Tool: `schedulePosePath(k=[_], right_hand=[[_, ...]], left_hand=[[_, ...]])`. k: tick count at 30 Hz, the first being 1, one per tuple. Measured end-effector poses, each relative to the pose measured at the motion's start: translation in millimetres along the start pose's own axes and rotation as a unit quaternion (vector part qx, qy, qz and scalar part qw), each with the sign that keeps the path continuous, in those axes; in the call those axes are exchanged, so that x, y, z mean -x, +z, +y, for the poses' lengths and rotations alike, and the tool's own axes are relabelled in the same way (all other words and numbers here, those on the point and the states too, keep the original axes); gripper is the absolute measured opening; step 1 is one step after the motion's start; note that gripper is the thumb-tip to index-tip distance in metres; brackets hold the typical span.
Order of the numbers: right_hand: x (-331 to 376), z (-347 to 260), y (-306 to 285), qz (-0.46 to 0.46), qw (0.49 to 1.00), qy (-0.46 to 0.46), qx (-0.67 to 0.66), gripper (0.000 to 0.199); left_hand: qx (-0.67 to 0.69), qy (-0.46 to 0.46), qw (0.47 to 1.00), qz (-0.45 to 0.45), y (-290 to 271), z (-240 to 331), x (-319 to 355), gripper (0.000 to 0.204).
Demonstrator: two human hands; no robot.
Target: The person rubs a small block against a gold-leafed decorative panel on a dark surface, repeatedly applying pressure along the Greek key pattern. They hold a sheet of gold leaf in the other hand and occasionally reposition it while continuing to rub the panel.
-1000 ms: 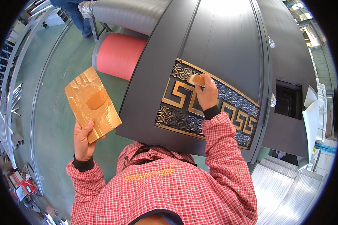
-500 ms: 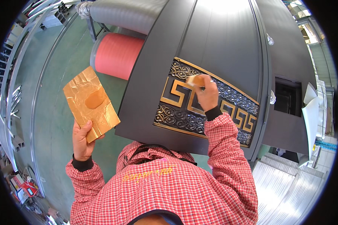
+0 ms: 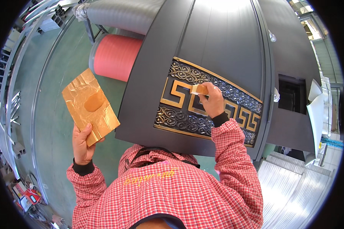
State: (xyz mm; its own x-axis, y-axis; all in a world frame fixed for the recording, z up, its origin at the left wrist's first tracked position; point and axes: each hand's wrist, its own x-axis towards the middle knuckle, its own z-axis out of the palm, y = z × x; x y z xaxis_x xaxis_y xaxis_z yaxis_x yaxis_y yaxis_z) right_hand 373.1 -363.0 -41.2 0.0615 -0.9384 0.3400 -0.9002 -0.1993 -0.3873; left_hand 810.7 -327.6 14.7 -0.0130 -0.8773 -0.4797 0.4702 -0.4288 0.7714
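Note:
My left hand (image 3: 83,144) grips the lower edge of a gold-coated flat board (image 3: 97,124), thumb on top. The board's crinkled surface bears a brownish-gold wet-looking patch (image 3: 96,101). My right hand (image 3: 214,101) is closed on a small flat brush (image 3: 199,89), with a tan body and a pale end. That pale end points left and meets the decorative relief near the top of the gold key pattern (image 3: 177,90). The relief belongs to a dark grey door panel (image 3: 149,68); scrollwork bands (image 3: 187,72) with gold highlights run above and below the key pattern.
A pink roll (image 3: 116,57) and a grey roll (image 3: 122,15) sit on a rack beyond the panel's left side. Another dark panel with a rectangular opening (image 3: 292,93) lies to the right. Ridged silvery sheets (image 3: 286,191) are at lower right, metal lengths (image 3: 5,141) along the left.
My right hand has moved slightly down with the brush, from the upper scrollwork onto the key pattern. My left hand still holds the board; the view has shifted a little.

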Motion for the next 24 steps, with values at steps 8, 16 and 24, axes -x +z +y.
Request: schedulePosePath(k=[8,16,24], right_hand=[[9,1,-5,0.013,0.999,0.009,0.030,0.031],[2,-28,5,-0.015,1.000,-0.011,-0.024,0.037],[-1,-34,4,0.012,0.999,0.035,-0.024,0.034]], left_hand=[[0.010,0.003,1.000,0.002,-2,-1,-1,0.045],[0.007,0.002,1.000,-0.009,-1,0,1,0.043],[0.003,0.004,1.000,0.009,-4,-1,5,0.045]])
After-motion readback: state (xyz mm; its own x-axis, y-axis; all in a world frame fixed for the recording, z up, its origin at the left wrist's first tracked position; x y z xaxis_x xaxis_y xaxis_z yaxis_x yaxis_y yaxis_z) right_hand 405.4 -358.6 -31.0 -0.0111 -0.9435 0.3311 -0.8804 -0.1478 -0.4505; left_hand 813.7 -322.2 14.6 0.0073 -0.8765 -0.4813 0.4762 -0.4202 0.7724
